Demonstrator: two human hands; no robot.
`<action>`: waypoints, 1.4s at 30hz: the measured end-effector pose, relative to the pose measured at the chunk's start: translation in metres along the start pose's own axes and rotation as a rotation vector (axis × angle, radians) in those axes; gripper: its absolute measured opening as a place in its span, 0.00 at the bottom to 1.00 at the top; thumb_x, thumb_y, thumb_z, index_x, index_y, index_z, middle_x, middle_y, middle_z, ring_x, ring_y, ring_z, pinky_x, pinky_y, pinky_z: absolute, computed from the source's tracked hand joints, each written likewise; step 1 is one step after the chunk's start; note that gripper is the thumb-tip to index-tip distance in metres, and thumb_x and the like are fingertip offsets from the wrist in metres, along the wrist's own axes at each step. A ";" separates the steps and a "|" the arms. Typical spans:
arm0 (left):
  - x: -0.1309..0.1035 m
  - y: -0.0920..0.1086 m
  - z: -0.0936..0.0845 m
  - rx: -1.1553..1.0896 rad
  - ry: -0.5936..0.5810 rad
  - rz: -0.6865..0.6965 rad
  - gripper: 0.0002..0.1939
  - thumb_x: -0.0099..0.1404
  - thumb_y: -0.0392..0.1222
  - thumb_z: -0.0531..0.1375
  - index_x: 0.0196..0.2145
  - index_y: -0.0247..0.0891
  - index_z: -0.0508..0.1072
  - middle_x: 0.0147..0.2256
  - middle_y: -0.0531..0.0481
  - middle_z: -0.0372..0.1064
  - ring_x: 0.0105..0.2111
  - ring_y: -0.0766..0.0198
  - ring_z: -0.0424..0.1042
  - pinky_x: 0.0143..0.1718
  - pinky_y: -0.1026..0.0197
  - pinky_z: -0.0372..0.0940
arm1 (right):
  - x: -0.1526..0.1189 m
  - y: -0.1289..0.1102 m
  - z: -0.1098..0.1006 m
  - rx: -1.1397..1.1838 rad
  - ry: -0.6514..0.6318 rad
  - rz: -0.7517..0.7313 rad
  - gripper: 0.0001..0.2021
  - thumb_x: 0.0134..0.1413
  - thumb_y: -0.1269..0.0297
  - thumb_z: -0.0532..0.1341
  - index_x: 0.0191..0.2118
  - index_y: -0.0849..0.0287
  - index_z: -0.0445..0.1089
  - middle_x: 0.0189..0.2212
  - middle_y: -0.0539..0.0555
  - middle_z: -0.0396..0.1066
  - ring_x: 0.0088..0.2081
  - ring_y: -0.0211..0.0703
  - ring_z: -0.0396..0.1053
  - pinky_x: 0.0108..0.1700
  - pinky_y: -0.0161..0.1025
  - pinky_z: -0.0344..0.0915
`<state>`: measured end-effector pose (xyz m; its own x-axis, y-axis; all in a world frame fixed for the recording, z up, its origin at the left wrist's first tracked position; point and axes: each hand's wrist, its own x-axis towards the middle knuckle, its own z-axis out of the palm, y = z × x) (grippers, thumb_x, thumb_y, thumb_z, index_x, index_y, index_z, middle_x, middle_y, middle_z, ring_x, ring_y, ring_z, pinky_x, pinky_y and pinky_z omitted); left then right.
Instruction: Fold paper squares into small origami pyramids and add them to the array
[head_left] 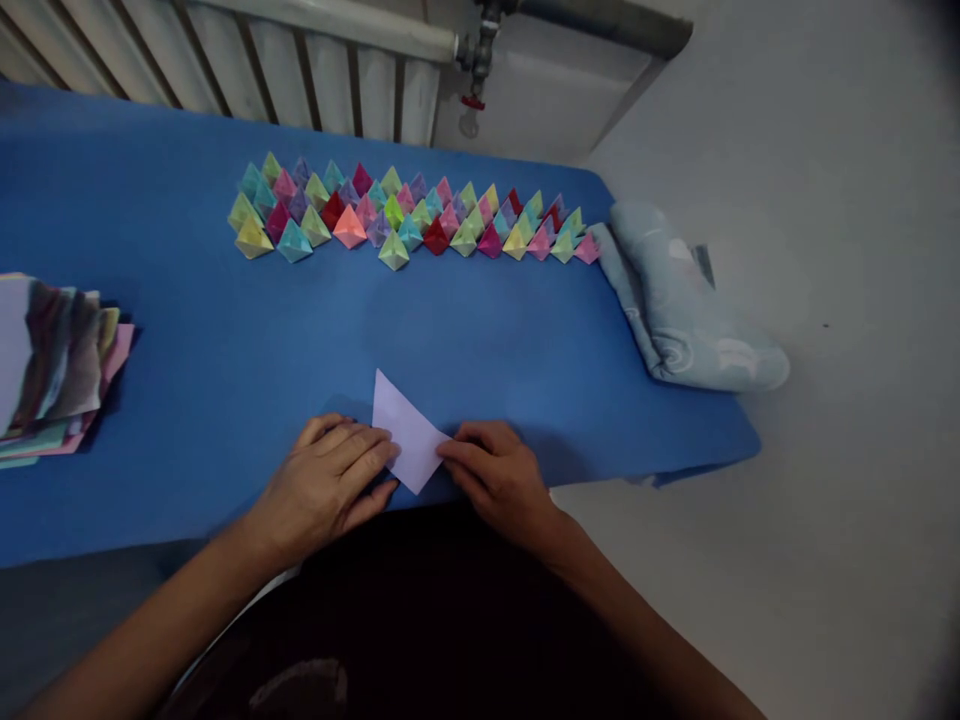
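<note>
A folded piece of pale lilac paper, kite-like in outline with its long tip pointing away from me, is between my hands near the table's front edge. My left hand grips its left side, fingers on top and the thumb close to the lower edge. At the right corner, my right hand pinches the paper between thumb and fingers. Further back, several rows of small folded paper pieces in many colours stand with pointed tops.
A stack of coloured paper sheets lies at the left. The blue table has a folded grey-blue blanket at its right end. Behind stand a white radiator and a pipe valve with a red handle. A wall rises on the right.
</note>
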<state>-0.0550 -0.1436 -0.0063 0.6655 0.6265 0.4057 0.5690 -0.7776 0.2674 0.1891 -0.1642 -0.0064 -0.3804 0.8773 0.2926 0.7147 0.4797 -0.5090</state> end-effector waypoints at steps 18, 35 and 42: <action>0.003 0.008 0.008 -0.022 0.016 -0.193 0.08 0.70 0.39 0.54 0.41 0.38 0.74 0.42 0.46 0.75 0.39 0.56 0.72 0.43 0.51 0.61 | 0.005 0.000 0.003 0.071 0.067 0.087 0.07 0.61 0.69 0.58 0.36 0.58 0.74 0.42 0.58 0.73 0.44 0.46 0.69 0.48 0.47 0.67; 0.010 0.009 0.015 -0.022 0.026 -0.392 0.14 0.71 0.44 0.53 0.32 0.36 0.73 0.44 0.42 0.73 0.43 0.52 0.71 0.43 0.50 0.61 | 0.012 -0.002 0.005 0.022 0.090 0.146 0.06 0.60 0.69 0.59 0.32 0.59 0.71 0.42 0.58 0.73 0.46 0.48 0.68 0.48 0.48 0.66; 0.010 0.010 0.015 0.012 0.026 -0.431 0.15 0.70 0.45 0.53 0.30 0.36 0.73 0.44 0.41 0.73 0.42 0.51 0.69 0.41 0.50 0.61 | 0.013 -0.002 0.007 0.015 0.094 0.172 0.06 0.59 0.69 0.60 0.31 0.58 0.70 0.41 0.58 0.73 0.46 0.49 0.68 0.48 0.47 0.66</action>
<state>-0.0351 -0.1438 -0.0130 0.3536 0.8920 0.2816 0.7980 -0.4448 0.4067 0.1788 -0.1540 -0.0068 -0.1962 0.9415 0.2740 0.7555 0.3233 -0.5698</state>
